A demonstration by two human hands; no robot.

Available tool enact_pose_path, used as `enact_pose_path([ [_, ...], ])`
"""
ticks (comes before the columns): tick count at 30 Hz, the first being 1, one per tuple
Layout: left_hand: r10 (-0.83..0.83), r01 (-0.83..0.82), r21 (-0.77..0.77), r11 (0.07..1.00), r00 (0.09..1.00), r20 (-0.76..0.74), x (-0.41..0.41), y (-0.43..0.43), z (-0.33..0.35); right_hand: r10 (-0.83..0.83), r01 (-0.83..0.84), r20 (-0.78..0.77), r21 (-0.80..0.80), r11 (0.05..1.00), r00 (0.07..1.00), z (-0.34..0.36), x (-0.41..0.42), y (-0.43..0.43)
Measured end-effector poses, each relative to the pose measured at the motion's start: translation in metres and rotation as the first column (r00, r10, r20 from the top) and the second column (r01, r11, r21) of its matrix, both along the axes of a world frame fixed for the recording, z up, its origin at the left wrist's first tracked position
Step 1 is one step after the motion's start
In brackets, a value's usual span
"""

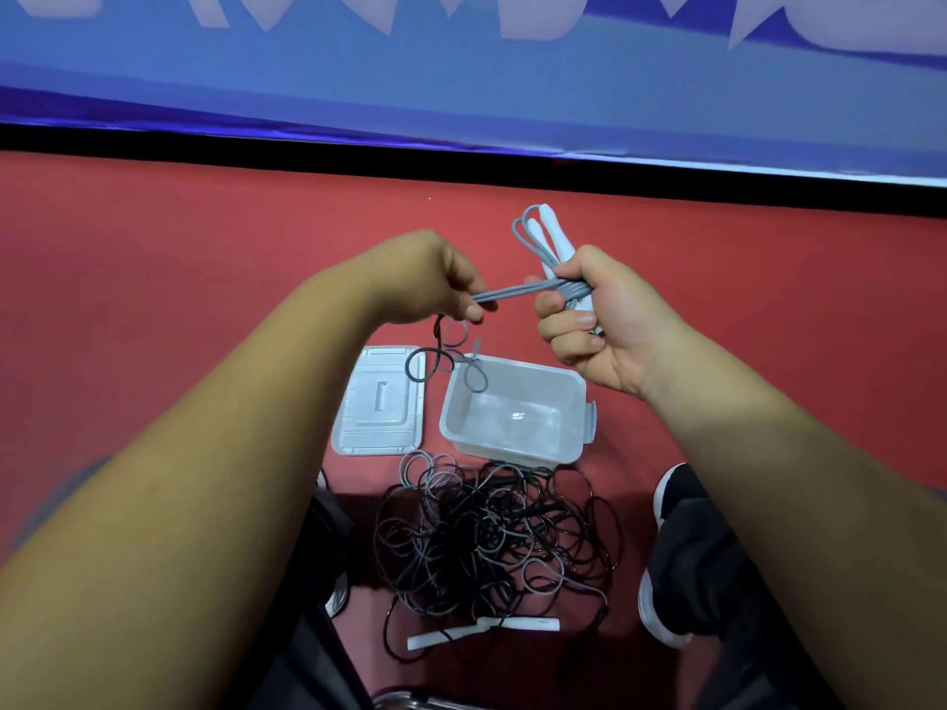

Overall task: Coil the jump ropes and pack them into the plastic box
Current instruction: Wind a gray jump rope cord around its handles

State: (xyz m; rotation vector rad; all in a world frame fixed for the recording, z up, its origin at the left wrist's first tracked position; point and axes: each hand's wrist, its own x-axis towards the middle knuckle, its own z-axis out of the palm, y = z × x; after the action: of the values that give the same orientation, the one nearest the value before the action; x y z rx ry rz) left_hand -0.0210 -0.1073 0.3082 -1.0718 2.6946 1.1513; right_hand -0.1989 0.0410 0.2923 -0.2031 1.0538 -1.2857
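My right hand [599,325] grips a coiled grey jump rope [543,243] with its two white handles, held upright above the floor. Several grey strands run sideways from the bundle to my left hand [435,284], which pinches them taut. A loose end of grey and dark cord [435,361] dangles below my left hand over the box edge. The clear plastic box [579,402] sits open and empty on the red floor. A tangled pile of black and grey ropes [492,535] lies nearer to me, with white handles [517,625] at its front.
The box's clear lid [379,402] lies flat to the left of the box. My black shoes [671,556] flank the rope pile. A black strip and blue banner wall [461,94] bound the red floor [153,248] ahead.
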Motion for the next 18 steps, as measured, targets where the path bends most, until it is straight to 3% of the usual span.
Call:
enact_pose_path([
  [6, 0.036, -0.032, -0.132, 0.991, 0.999, 0.031, -0.006, -0.001, -0.009, 0.069, -0.069, 0.034, 0.005, 0.998, 0.997, 0.006, 0.000, 0.002],
  [12, 0.049, -0.053, -0.150, 0.987, 0.998, -0.034, -0.009, -0.003, -0.015, 0.300, -0.308, 0.107, 0.068, 0.949, 0.948, 0.008, -0.001, 0.011],
  [15, 0.036, -0.042, -0.110, 0.993, 0.998, -0.058, -0.012, 0.002, -0.014, 0.463, -0.470, 0.157, 0.006, 0.883, 0.872, 0.006, 0.002, 0.015],
  [18, -0.121, 0.141, 0.093, 0.986, 0.973, -0.196, -0.007, 0.006, -0.011, 0.667, -0.661, 0.291, -0.135, 0.738, 0.685, -0.001, 0.006, 0.018],
])
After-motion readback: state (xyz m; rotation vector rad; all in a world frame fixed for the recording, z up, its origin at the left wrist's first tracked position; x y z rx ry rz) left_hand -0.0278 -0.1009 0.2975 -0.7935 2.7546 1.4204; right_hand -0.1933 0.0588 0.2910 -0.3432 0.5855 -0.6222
